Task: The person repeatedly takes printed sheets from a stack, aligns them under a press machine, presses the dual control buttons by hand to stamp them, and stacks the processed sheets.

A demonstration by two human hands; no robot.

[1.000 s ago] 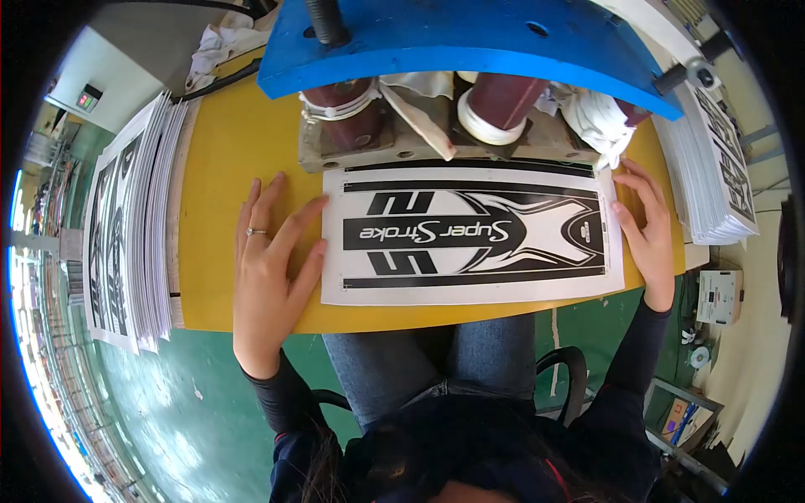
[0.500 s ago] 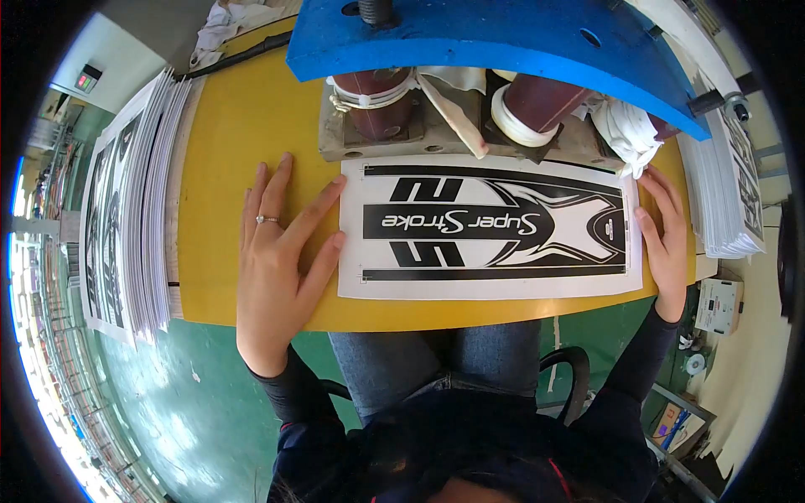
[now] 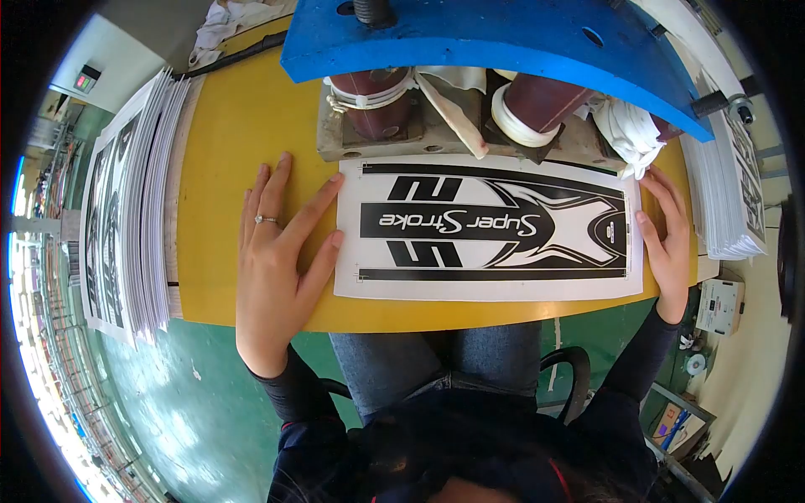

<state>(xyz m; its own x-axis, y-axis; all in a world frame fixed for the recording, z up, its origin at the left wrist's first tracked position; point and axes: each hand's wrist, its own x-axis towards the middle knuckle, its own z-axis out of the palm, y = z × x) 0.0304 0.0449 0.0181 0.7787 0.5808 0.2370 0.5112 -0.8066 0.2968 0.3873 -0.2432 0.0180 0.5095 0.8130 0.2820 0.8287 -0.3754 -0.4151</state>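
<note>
Printed sheet (image 3: 489,228), blue plate (image 3: 495,35) beyond, paper stacks (image 3: 138,222) either side

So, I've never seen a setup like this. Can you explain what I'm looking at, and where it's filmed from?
There's no robot here: a person is working bare-handed. The view comes from a camera worn on their head, looking forward and down, so their lap shows at the bottom.

On the yellow tabletop lies a white printed sheet, its "Super Stroke" lettering upside down in this view. The left hand and right hand have fingertips at its opposite short ends; neither is gripping anything.

Beyond the sheet is equipment with a blue plate above brown cylinders. Paper stacks stand at the left and right.
</note>
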